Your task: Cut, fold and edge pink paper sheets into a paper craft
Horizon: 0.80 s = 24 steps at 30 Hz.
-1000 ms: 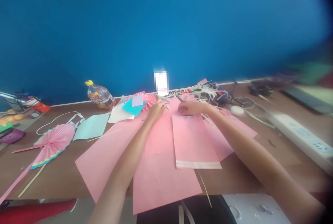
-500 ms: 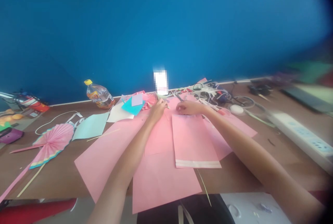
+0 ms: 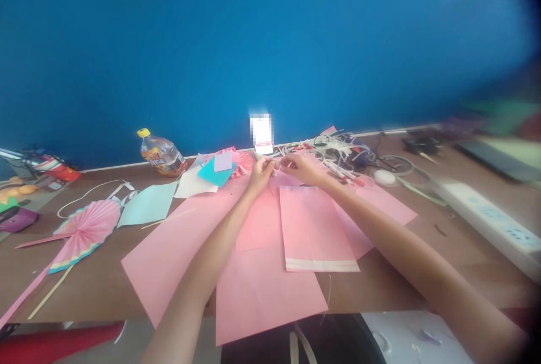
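Above the far end of several overlapping pink paper sheets (image 3: 262,296), my two hands are close together. My left hand (image 3: 262,172) is closed in a pinch on something small and pale that I cannot make out. Beside it, my right hand (image 3: 299,169) has its fingers bent to a pinch near the same spot; what they hold is too small to name. Below my right forearm lies a smaller pink sheet (image 3: 315,229) with a whitish strip along its near edge. A pink pleated paper piece (image 3: 240,162) lies left of my left hand.
A lit phone (image 3: 262,133) leans on the blue wall. To the left are a drink bottle (image 3: 160,154), coloured papers (image 3: 147,205) and a pleated paper fan (image 3: 88,229). On the right are tangled cables and strips (image 3: 342,152), a white round object (image 3: 384,177) and a power strip (image 3: 486,214).
My right hand has moved up and left, close to my left hand. My left hand has shifted slightly right. A thin strip at the table's front edge has changed position.
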{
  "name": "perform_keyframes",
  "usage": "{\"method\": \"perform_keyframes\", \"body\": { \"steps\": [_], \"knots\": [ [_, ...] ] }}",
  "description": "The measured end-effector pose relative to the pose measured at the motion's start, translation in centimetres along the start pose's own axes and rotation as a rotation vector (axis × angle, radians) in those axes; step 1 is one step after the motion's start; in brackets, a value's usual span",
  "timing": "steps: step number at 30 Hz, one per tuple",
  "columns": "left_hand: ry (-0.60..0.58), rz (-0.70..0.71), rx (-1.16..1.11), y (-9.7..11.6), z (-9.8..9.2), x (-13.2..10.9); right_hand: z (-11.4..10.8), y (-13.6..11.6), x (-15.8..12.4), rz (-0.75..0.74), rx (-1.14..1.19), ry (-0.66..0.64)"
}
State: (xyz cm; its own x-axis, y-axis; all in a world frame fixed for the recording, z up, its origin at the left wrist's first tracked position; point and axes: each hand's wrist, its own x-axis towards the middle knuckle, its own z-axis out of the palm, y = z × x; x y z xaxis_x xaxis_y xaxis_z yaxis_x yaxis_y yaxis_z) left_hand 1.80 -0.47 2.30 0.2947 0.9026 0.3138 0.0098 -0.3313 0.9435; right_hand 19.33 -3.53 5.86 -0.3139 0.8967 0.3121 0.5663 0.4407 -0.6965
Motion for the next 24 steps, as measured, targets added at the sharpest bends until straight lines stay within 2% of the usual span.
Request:
{"method": "perform_keyframes", "body": {
  "steps": [6,17,24],
  "knots": [
    [-0.002,-0.033,-0.114,-0.3,0.6,-0.2,0.1,0.2,0.1,-0.013,-0.001,0.102],
    [-0.068,-0.029,-0.146,-0.5,0.9,-0.3,0.4,0.8,0.3,-0.042,-0.013,0.064],
    [-0.059,-0.013,-0.09,-0.3,0.9,-0.4,0.3,1.1,0.4,-0.028,0.037,0.021]
  ]
}}
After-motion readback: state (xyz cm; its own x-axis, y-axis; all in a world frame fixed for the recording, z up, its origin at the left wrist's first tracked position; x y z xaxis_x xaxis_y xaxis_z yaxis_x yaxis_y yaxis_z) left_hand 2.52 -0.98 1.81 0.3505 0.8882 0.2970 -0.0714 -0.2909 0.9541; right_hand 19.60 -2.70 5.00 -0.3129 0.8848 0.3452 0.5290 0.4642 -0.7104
